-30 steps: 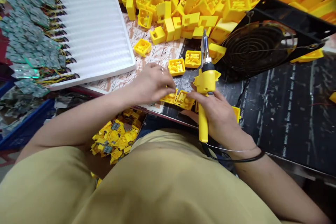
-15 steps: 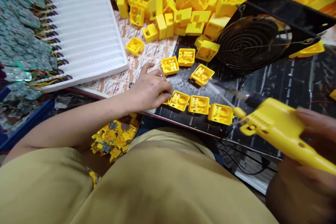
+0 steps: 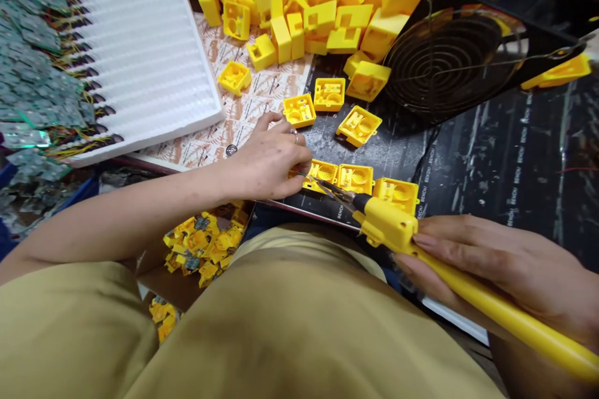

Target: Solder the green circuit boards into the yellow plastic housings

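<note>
- Soldering iron (image 3: 390, 224): held in the right hand (image 3: 505, 255), over the near edge of the counter (image 3: 491, 181). Tip points to the upper left of the view, at the left end of the housing row.
- Long axis: diagonal, from the handle at lower right to the tip.
- Body: smooth yellow plastic, blocky at the front, slender at the handle; dark collar, narrow metal tip.
- Right fingers: closed around the handle.
- Left hand (image 3: 276, 156): fingers bent, tips together at the left end of the row, beside the iron's tip. Whether they grip anything cannot be told.
- Housing row (image 3: 355, 179): open, square-cornered yellow plastic shells with moulded round recesses, set side by side.
- Counter: black, printed sheet, scuffed; patterned paper (image 3: 276, 84) at left.
- Fan (image 3: 435, 72): black frame, concentric wire guard.
- Foam tray (image 3: 150, 62): white, ridged; wired circuit boards (image 3: 42, 68) along its left side.
- Housing pile (image 3: 281, 6): yellow, box-shaped, heaped at the rear.
</note>
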Demonstrator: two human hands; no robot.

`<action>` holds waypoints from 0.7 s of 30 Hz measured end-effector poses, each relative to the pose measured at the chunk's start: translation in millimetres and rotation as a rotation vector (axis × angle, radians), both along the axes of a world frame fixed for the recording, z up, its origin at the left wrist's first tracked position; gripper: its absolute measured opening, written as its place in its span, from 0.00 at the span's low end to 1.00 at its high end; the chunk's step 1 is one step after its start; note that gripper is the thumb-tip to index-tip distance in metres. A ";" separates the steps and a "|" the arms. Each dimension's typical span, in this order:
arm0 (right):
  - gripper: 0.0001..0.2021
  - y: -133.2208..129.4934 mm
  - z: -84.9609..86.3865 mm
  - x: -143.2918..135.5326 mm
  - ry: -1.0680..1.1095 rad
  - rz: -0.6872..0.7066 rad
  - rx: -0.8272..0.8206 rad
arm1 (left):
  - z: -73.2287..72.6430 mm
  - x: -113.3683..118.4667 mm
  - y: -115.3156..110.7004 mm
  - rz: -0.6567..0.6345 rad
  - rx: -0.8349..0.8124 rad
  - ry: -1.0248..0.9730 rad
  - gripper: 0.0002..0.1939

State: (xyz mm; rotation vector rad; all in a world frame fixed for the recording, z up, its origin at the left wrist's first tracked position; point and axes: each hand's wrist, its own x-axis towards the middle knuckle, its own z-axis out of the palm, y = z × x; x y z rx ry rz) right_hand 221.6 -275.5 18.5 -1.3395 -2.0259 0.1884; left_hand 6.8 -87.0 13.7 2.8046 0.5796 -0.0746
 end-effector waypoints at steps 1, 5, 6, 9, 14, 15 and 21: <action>0.04 1.8 -3.3 4.7 -0.022 0.051 0.010 | -0.1 0.8 0.3 -0.001 0.003 0.006 0.09; 0.06 8.3 -7.8 9.8 -0.055 0.055 0.013 | 0.8 3.8 2.1 -0.007 -0.003 0.040 0.09; 0.05 10.5 -6.3 8.5 -0.066 0.073 0.044 | 1.2 4.8 2.6 -0.010 -0.004 0.047 0.09; 0.04 16.4 0.8 6.8 -0.114 0.142 0.173 | 2.7 8.6 3.8 -0.022 0.009 0.078 0.08; 0.09 10.4 9.2 19.9 -0.121 0.166 0.105 | 6.9 14.6 5.5 -0.047 0.002 0.139 0.08; 0.10 7.7 9.5 22.6 -0.116 0.150 0.059 | 7.8 15.2 5.8 -0.049 -0.003 0.150 0.08; 0.11 3.9 5.4 20.9 -0.070 0.091 0.052 | 9.9 16.7 6.3 -0.054 0.002 0.176 0.08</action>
